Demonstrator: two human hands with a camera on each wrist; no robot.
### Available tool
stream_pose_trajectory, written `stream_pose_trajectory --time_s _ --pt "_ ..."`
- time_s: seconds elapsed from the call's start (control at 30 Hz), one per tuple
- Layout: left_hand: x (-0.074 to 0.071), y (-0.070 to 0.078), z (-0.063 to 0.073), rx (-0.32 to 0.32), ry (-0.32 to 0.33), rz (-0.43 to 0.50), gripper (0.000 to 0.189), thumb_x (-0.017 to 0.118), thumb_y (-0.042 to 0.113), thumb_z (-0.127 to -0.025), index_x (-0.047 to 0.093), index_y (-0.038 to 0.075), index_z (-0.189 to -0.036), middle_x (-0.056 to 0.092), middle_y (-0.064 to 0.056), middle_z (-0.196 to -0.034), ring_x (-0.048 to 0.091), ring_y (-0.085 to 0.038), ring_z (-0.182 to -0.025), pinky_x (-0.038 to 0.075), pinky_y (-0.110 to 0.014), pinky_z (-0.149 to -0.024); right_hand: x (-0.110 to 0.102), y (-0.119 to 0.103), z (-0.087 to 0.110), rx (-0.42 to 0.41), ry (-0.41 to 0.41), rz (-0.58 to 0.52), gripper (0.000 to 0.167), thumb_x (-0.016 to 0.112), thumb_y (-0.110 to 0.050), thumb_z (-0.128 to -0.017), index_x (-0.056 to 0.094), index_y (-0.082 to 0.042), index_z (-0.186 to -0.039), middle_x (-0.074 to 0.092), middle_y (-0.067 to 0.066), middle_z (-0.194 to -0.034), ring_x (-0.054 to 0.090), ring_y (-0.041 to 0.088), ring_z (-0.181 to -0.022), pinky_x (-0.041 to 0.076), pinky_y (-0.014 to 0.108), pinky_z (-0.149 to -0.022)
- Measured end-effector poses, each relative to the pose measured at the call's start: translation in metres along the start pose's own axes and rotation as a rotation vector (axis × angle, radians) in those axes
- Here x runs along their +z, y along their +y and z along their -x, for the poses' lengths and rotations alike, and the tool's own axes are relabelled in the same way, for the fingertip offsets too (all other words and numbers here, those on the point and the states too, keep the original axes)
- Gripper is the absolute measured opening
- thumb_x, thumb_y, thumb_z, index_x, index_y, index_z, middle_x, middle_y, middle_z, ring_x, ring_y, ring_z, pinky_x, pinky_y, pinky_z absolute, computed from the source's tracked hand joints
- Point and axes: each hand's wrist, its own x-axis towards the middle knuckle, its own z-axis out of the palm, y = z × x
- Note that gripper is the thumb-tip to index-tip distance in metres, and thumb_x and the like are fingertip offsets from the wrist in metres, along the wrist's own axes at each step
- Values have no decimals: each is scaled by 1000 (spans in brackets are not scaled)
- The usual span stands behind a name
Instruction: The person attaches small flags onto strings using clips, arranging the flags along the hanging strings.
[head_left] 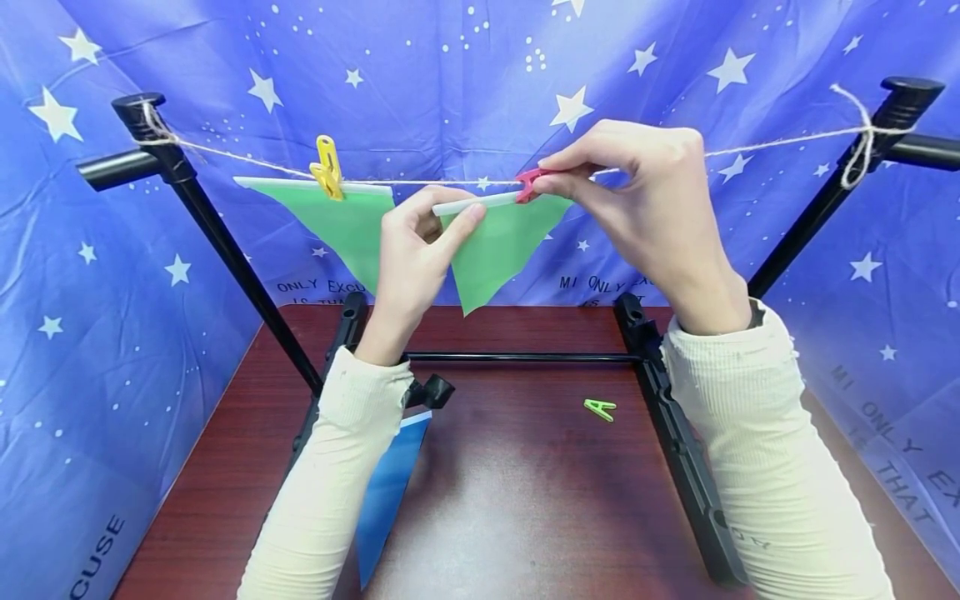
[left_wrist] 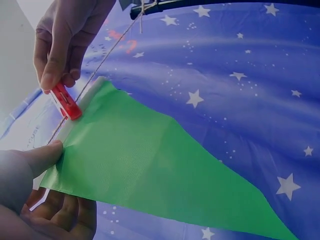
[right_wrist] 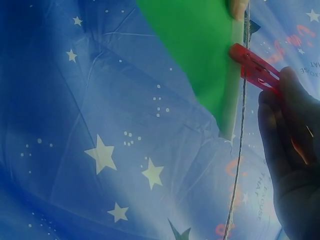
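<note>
A green pennant [head_left: 491,250] with a white top edge hangs at the string [head_left: 435,182], its tip pointing down. My left hand [head_left: 420,258] pinches the pennant's left top corner between thumb and fingers. My right hand [head_left: 652,200] pinches a red clothespin [head_left: 528,185] by its handle end. In the right wrist view the red clothespin [right_wrist: 252,65] lies across the string and the pennant's white edge. Further left, a second green pennant [head_left: 345,229] hangs from the string under a yellow clothespin [head_left: 327,169]; my left hand hides part of it.
Two black posts [head_left: 232,258] carry the string, tied at each end. On the brown table [head_left: 510,500] lie a light green clothespin [head_left: 600,409] and a blue pennant [head_left: 393,492], partly under my left sleeve. A black crossbar [head_left: 517,357] joins the stand's feet. Behind hangs a blue starred cloth [head_left: 465,75].
</note>
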Motion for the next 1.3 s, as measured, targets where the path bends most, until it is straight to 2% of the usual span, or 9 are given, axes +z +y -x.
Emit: stream_pose_trajectory --time_s 0.17,0.47,0.7,0.93,1.07,1.3 --pt "0 3 0 -5 0 13 16 75 11 -89 74 -2 -99 71 -5 -101 36 -10 -54 31 -23 -53 1 0 0 14 -14 2 13 77 -16 -86 80 -5 -92 77 5 -87 70 5 -80 50 11 -75" --pt "0 6 0 -11 -8 33 17 75 11 -89 74 -1 -101 72 -6 -102 44 -9 -56 35 -22 -55 2 -5 1 126 -67 -43 14 77 -16 -84 80 -9 -96 77 2 -90 69 10 -81 49 12 -79" --pt "1 6 0 2 -17 46 17 75 9 -89 74 -2 -102 72 -8 -101 64 -13 -79 47 -23 -68 1 -7 -1 193 -162 -57 19 80 -19 -82 79 -10 -98 75 -3 -90 65 0 -78 49 13 -80" --pt "0 5 0 -14 -25 54 17 74 9 -89 74 -2 -101 73 -7 -99 64 -11 -78 49 -24 -70 1 -6 -1 223 -231 -63 22 80 -19 -84 76 -9 -104 71 -5 -92 64 -1 -83 47 16 -81" --pt "-1 5 1 -15 -28 47 17 74 10 -90 74 -1 -102 72 -7 -101 61 -11 -73 47 -23 -67 2 -5 -1 220 -228 -54 29 79 -20 -86 74 -8 -113 71 -2 -100 66 5 -94 49 21 -89" --pt "-2 4 0 -30 -32 95 21 73 7 -90 71 -3 -108 73 -7 -102 67 -11 -81 51 -25 -72 4 -3 1 215 -157 -30 41 79 -19 -86 69 -6 -124 71 5 -110 67 14 -103 49 29 -94"
